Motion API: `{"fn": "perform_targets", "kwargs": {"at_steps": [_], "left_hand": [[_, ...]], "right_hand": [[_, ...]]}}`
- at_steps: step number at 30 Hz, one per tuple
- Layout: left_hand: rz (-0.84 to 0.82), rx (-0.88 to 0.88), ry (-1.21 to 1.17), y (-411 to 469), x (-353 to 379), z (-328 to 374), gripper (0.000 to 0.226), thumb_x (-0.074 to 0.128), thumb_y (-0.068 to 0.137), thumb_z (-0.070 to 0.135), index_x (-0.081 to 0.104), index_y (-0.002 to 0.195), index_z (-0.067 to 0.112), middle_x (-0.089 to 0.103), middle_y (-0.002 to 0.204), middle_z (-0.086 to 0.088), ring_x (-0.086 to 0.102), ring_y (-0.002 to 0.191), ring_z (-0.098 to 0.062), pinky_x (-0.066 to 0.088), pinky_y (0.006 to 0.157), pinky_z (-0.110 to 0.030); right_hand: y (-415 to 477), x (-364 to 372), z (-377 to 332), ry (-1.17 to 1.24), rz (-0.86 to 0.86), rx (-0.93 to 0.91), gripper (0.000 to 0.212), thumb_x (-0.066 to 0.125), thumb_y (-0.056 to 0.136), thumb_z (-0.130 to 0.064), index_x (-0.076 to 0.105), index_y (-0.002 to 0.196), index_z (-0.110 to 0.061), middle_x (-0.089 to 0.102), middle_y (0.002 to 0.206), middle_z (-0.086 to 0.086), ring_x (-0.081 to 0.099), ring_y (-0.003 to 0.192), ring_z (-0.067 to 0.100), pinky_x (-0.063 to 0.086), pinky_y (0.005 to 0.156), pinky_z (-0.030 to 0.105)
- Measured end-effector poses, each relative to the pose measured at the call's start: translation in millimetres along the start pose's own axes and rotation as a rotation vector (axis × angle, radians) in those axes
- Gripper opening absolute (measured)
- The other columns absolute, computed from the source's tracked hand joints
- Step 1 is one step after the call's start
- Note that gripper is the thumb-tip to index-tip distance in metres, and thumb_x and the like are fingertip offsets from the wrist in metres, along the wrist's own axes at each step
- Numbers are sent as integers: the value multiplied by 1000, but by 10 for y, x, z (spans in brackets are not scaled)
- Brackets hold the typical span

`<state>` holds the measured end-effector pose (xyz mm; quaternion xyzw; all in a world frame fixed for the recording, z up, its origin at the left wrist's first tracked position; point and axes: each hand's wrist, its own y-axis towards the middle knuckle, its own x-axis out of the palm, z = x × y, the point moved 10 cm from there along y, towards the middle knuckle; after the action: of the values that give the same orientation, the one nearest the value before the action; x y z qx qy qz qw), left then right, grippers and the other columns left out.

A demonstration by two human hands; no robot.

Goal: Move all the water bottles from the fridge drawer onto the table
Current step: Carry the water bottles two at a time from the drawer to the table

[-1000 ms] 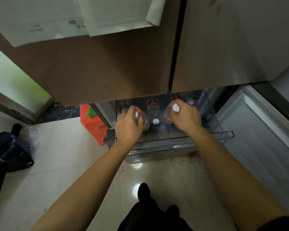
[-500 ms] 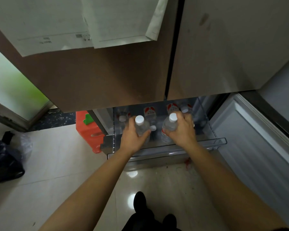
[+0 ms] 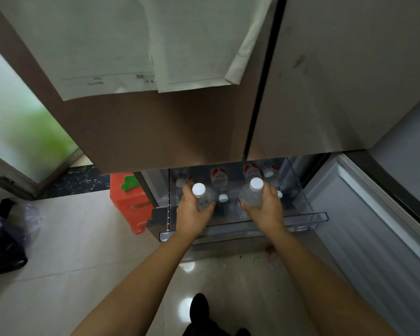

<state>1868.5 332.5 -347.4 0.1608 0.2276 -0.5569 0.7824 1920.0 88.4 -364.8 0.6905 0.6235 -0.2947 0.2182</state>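
Note:
The clear fridge drawer (image 3: 308,218) is pulled out at floor level under the closed fridge doors. My left hand (image 3: 193,214) grips a clear water bottle (image 3: 201,196) with a white cap, held upright above the drawer. My right hand (image 3: 264,209) grips a second white-capped water bottle (image 3: 252,195) the same way. Several more bottles with red and white labels (image 3: 219,177) lie in the drawer behind my hands. No table is in view.
The lower fridge door (image 3: 374,238) stands open to the right. An orange plastic stool (image 3: 129,204) sits left of the drawer, a dark bag (image 3: 3,246) lies on the tiled floor at far left. Papers (image 3: 136,44) hang on the fridge front. My foot (image 3: 199,309) is below.
Both hands went from reaching down among the lying bottles to each holding one upright, lifted above the drawer. The camera has tilted up slightly.

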Motion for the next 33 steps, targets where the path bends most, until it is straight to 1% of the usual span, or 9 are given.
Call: {"fn": "perform_targets", "kwargs": {"at_steps": [3, 7, 10, 13, 15, 18, 21, 25, 33], "left_hand": [[75, 65, -70, -111, -216, 226, 63, 82, 75, 34, 38, 119, 31, 57, 103, 16, 62, 100, -14, 45, 76, -12], [229, 137, -165, -467, -672, 513, 64, 81, 72, 46, 48, 126, 35, 63, 118, 13, 62, 109, -6, 53, 96, -33], [406, 153, -168, -887, -1112, 694, 66, 83, 74, 42, 41, 121, 61, 54, 116, 33, 57, 110, 1, 53, 97, -31], [559, 156, -175, -1399, -1592, 772, 65, 80, 68, 51, 45, 123, 50, 53, 116, 20, 58, 113, -10, 56, 93, -34], [644, 126, -169, -1789, -1941, 716, 64, 82, 68, 45, 46, 120, 52, 56, 119, 10, 60, 112, -14, 58, 88, -38], [752, 67, -171, -2428, -2522, 550, 61, 82, 70, 34, 49, 119, 48, 62, 116, 17, 64, 109, -9, 58, 88, -41], [868, -4, -182, -3136, -3137, 328, 67, 85, 73, 23, 49, 128, 38, 64, 119, 17, 65, 110, -10, 56, 93, -43], [1033, -58, -102, -4261, -3946, 57, 70, 85, 75, 17, 48, 123, 52, 59, 113, 38, 59, 105, 11, 55, 89, -28], [1373, -194, -70, -7031, -5414, -752, 76, 85, 75, 18, 46, 139, 34, 57, 125, 21, 58, 113, 1, 53, 83, -14]], "right_hand": [[-151, -243, -277, 116, 74, -138, 76, 89, 69, -27, 48, 133, -36, 52, 133, -3, 54, 118, 21, 41, 88, 28], [-400, -599, -751, 285, 77, -311, 79, 90, 67, -30, 44, 128, -51, 52, 127, -23, 53, 113, 5, 46, 89, 26], [-663, -697, -1101, 339, 25, -445, 81, 89, 70, -31, 41, 132, -52, 58, 129, -19, 55, 114, 4, 46, 90, 23], [-1013, -628, -1490, 402, -28, -595, 81, 88, 73, -28, 41, 135, -49, 58, 134, -17, 51, 117, -2, 40, 89, 12], [-1289, -454, -1766, 442, -105, -660, 81, 88, 74, -27, 41, 137, -48, 57, 137, -14, 51, 120, 1, 38, 91, 12], [-1808, -108, -2180, 476, -245, -722, 85, 88, 73, -28, 37, 138, -51, 56, 139, -12, 50, 122, 3, 43, 97, 22], [-2494, 242, -2582, 498, -388, -805, 84, 87, 75, -31, 35, 135, -56, 57, 133, -13, 55, 118, 13, 51, 96, 40], [-3676, 670, -3095, 547, -574, -964, 81, 84, 78, -31, 36, 138, -58, 56, 134, -16, 56, 119, 10, 51, 99, 44], [-6640, 1698, -3840, 571, -885, -1130, 79, 82, 80, -36, 37, 144, -48, 54, 139, -16, 54, 125, 12, 51, 102, 45]]}}
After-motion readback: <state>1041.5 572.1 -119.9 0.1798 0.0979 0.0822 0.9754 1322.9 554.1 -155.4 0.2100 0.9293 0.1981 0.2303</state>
